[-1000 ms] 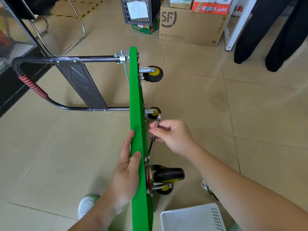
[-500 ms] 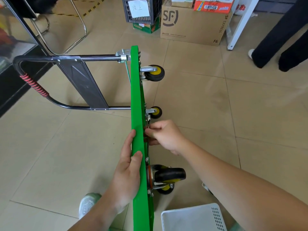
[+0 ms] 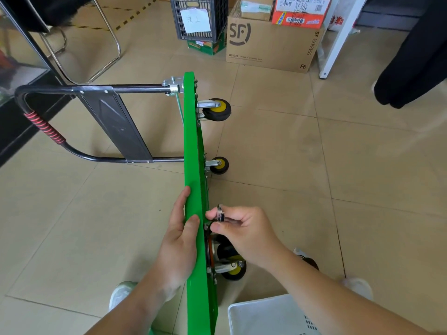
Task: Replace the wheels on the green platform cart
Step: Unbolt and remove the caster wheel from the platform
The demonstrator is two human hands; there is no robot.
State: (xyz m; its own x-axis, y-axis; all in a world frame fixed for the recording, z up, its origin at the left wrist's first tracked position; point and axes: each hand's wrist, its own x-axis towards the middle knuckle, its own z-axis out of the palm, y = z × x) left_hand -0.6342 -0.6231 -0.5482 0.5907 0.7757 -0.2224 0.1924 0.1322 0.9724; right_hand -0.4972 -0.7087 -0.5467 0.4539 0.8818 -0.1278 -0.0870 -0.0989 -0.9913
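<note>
Black tubular handle with red cord wrap point(image 3: 46, 129) lies folded out in the left of the frame, same place as a second ago. The cart hasn't shifted.

Left hand point(image 3: 179, 240): no change. Fingers flat on the left face, thumb over the top edge, clamping the green platform cart point(image 3: 193, 153). The cart stands on its side edge, centre of the frame, with its wheels pointing right.

The change is in the right hand point(image 3: 244, 228). A second ago it was higher up the deck, with a long metal wrench point(image 3: 220, 215) angled toward the hardware. Now it sits lower, just above the near black caster with yellow hub point(image 3: 229, 264). Thumb and curled fingers pinch the wrench head close against the underside. The hand hides the shaft, so I can't tell if it's seated on a bolt.

My read: it's working the mounting bolts of the near caster, either between strokes or moving to another bolt. The caster is still attached, so this is removal at an early stage. The two far casters point(image 3: 217, 110) look untouched.

White perforated plastic basket point(image 3: 271, 315) at lower right, near the knee, is probably for parts. Its contents aren't visible.

Risk: the deck tips if the left hand lets go while the wrench is under load.
</note>
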